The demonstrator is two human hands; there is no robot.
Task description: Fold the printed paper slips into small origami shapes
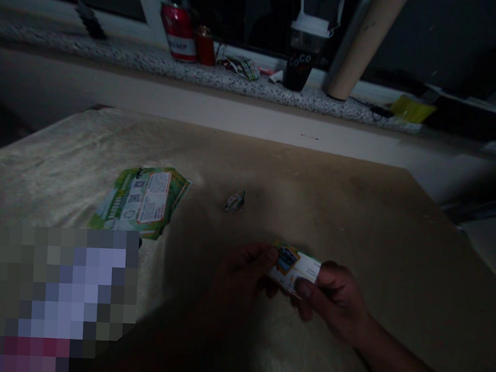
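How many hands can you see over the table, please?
2: the left hand at the left end of the small printed item, the right hand at its right end. The pixelated patch may hide others.

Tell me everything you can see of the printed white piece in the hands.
The printed white piece is small, flat and paper-like, with a dark picture edged in orange near its left end and green along the top. Its print is too blurred to read. It slants down toward the right, over the table. The left hand grips its left end; the right hand its right, thumb on its face.
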